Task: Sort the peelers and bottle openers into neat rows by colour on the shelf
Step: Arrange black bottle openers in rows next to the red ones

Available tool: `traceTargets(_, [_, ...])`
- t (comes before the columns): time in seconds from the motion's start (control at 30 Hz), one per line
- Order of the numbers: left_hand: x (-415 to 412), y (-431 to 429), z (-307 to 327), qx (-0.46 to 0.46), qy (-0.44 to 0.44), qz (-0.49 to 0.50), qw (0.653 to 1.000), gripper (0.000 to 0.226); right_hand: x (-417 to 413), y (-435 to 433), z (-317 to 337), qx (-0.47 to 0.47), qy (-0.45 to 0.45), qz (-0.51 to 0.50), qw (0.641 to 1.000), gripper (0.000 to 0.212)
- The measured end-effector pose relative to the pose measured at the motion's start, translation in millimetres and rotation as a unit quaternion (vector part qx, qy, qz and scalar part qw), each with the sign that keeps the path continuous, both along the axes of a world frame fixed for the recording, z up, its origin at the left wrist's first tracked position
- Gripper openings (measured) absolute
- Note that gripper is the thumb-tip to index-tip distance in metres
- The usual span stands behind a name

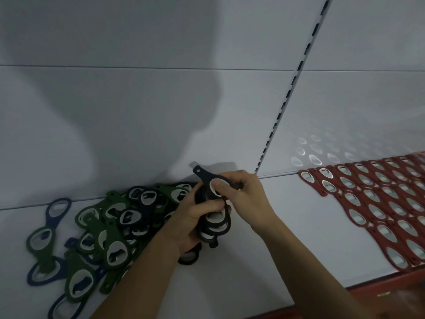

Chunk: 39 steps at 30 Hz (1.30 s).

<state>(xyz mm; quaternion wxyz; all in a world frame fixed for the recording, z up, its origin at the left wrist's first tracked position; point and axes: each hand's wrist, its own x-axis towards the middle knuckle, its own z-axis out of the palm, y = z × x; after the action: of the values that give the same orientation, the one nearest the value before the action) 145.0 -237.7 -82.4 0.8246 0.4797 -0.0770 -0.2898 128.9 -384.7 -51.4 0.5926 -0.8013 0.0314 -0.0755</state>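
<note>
On white shelf [299, 215], red openers [372, 203]

Ahead of you, listed:
- Back panel [368, 88], pale grey, smooth, filling most of your view.
- Horizontal seam [147, 67], one thin line across the panel.
- Slotted upright [296, 74], pale, with a row of black slots. It runs aslant from top right to the panel's foot and splits your view into two bays.
- Shadow [126, 88], broad and soft, over the left bay.
- Oval glints [317, 153], a bright cluster low on the right bay.
</note>
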Motion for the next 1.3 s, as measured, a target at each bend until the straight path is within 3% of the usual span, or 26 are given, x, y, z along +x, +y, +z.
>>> traceTargets(0.17, [1.0,-2.9,-3.9,-0.04,0.102,0.029,0.993,0.057,-11.7,-22.8,1.3,0.163,0.019,-0.105,0.981,0.013])
traceTargets(0.27, [2.2,-9.8,-4.6,-0.057,0.097,0.097,0.989,0.05,-23.0,-33.2,0.2,0.203,0.057,-0.051,0.976,0.009])
traceTargets(0.37, [0.5,-25.9,5.1,-0.024,0.047,0.124,0.991,0.047,-31.9,-35.2,-2.8,0.164,0.083,0.002,0.983,0.008])
traceTargets(0.43, [2.4,-39.6,9.7,0.001,0.056,0.122,0.991,0.038,-33.7,-42.5,-2.0,0.084,0.071,-0.007,0.994,0.007])
traceTargets(0.53, [10.2,-62.6,11.1,0.037,0.085,0.095,0.991,0.033,-39.5,-63.6,-4.7,-0.003,0.102,-0.025,0.994,0.032])
traceTargets(0.63, [16.8,-91.3,17.3,-0.001,0.126,0.056,0.99,0.028,-52.2,-96.8,-9.7,0.125,0.07,-0.135,0.98,0.014])
traceTargets(0.7, [19.7,-111.4,17.7,-0.013,0.136,0.014,0.99,0.028,-63.5,-122.8,-12.7,0.234,0.039,-0.188,0.953,0.019])
traceTargets(0.77, [21.0,-132.1,16.3,-0.004,0.128,-0.044,0.991,0.031,-74.7,-143.4,-15.7,0.261,0.02,-0.216,0.941,0.023])
traceTargets(0.97, [28.0,-200.8,7.1,-0.044,0.183,-0.139,0.972,0.046,-89.0,-178.3,-16.6,0.163,-0.028,-0.317,0.934,0.023])
traceTargets(1.07, [28.6,-216.8,-8.7,-0.068,0.164,-0.142,0.974,0.043,-100.3,-187.8,-30.4,-0.046,0.014,-0.285,0.957,0.033])
traceTargets(1.13, [30.8,-219.3,-16.2,-0.097,0.156,-0.144,0.972,0.042,-116.0,-190.1,-41.0,-0.22,0.065,-0.235,0.945,0.031])
traceTargets(1.3, [33.8,-229.3,-20.6,-0.08,0.142,-0.143,0.976,0.036,-142.1,-202.0,-48.7,-0.369,0.063,-0.133,0.918,0.023])
